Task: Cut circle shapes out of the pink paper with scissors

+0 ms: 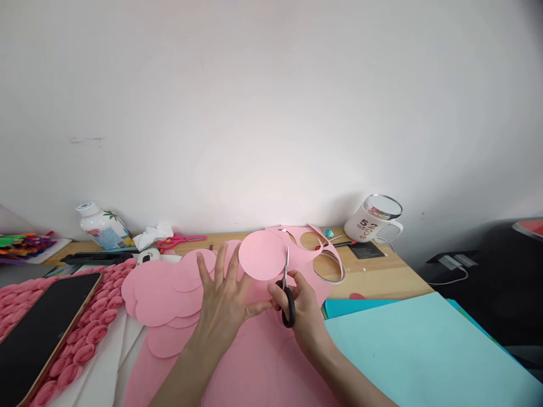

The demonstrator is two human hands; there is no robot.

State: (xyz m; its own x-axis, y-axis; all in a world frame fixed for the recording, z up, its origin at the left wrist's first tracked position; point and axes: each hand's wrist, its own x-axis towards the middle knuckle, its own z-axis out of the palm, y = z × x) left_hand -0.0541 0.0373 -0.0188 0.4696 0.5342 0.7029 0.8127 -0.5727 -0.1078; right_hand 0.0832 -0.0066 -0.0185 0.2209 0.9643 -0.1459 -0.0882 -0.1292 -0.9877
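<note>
My left hand point(223, 299) holds up a pink paper circle point(262, 255) by its lower edge, fingers spread behind it. My right hand point(297, 305) grips black-handled scissors point(287, 294), whose blades point up along the circle's right edge. Beneath both hands lies a large pink paper sheet point(254, 367). Several cut pink circles point(165, 294) are stacked to the left of my left hand. Behind the scissors lies pink scrap paper with round holes point(322, 254).
Light blue sheets point(424, 350) cover the right of the wooden table point(382, 277). A white mug point(373, 223) stands at the back right. At left lie a dark tablet point(42, 333) on pink paper rosettes point(93, 333), a white bottle point(102, 226), pink scissors point(180, 241) and markers point(25, 243).
</note>
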